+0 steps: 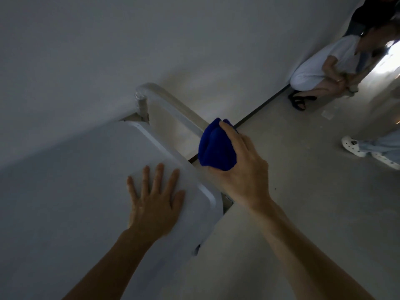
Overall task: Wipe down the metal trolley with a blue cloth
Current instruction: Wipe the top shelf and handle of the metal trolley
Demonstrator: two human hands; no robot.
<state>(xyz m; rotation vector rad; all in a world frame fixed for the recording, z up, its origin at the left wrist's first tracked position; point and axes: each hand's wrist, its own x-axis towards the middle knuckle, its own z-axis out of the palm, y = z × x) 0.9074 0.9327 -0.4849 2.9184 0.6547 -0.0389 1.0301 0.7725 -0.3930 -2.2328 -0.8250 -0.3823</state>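
1. two bare forearms come up from the bottom edge of the view, with no sleeve showing on either one.
2. the left hand [154, 204] wears no glove; no ring or watch can be made out in the dim light.
3. the right hand [242, 169] is ungloved too, and its wrist carries no band or watch.
4. the fingers [159, 175] have short, plain nails.

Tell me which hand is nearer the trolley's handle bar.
Right. The right hand holds the blue cloth against the handle bar; the left hand lies flat on the trolley top, away from it.
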